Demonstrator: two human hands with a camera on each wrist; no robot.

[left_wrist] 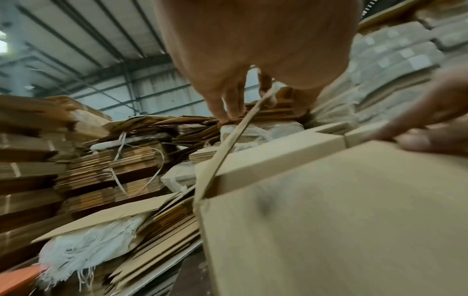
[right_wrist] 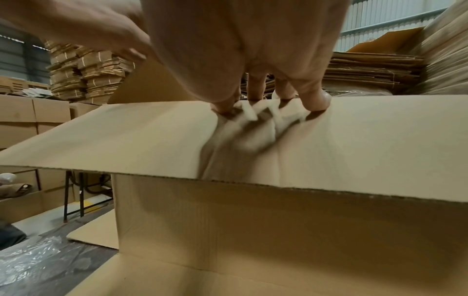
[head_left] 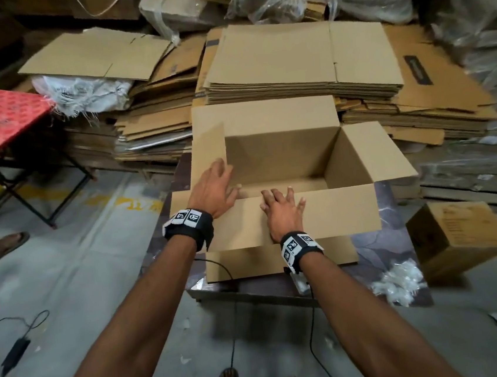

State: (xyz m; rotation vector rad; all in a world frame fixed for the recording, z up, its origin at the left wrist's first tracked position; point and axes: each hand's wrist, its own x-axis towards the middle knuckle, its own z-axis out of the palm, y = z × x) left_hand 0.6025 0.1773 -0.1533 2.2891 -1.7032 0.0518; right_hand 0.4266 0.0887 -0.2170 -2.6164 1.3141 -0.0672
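Folding the short left flap [head_left: 206, 149] of the open brown cardboard box [head_left: 283, 154] inward with my flat left hand [head_left: 215, 188]; my right hand [head_left: 283, 212], fingers spread, presses the long near flap [head_left: 335, 213]. I want the short one fully down first

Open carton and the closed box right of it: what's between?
Head view: between the open carton and the closed box, only a bare strip of dark marbled tabletop; the crumpled plastic lies nearer.
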